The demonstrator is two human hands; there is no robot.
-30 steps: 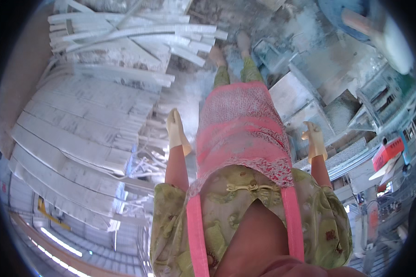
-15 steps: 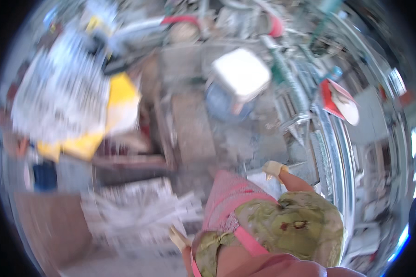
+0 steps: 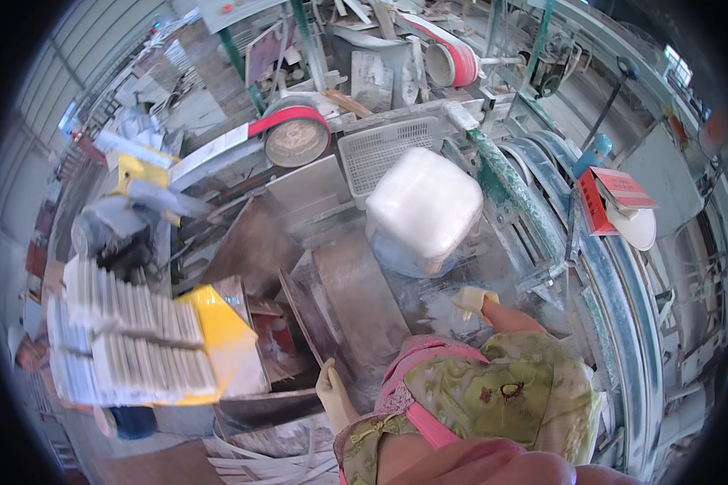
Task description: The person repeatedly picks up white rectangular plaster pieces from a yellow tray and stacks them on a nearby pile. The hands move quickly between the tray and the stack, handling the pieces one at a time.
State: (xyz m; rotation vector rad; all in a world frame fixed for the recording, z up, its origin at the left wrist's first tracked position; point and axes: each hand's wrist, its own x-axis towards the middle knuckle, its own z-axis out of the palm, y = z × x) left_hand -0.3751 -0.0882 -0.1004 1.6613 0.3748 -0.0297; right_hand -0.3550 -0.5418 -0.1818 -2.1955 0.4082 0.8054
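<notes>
My left hand (image 3: 332,391), in a cream glove, hangs low beside a brown board leaning at the edge of a wooden crate (image 3: 325,345). Its fingers are loosely extended, with nothing seen in them. On the other side of my body is my right hand (image 3: 471,302), also gloved, fingers a little bent and apart, holding nothing visible. Ahead of it stands a seat with a square, white-wrapped top (image 3: 425,202) over a round bluish base (image 3: 416,260). Left of the crate, stacked rows of thin pale strips (image 3: 141,335) rest on a yellow surface (image 3: 218,323).
A grey plastic crate (image 3: 380,158) sits behind the seat. Belt machines with red-edged wheels (image 3: 298,137) stand farther off. Metal rails (image 3: 615,315) curve along my right, with a red box (image 3: 611,198) on them. Loose white strips (image 3: 275,461) lie at lower left.
The view has swung, sharpened and now takes in more of the far machines. The seat appears lower in the picture. My left hand has risen closer to the crate; both hands remain without visible objects.
</notes>
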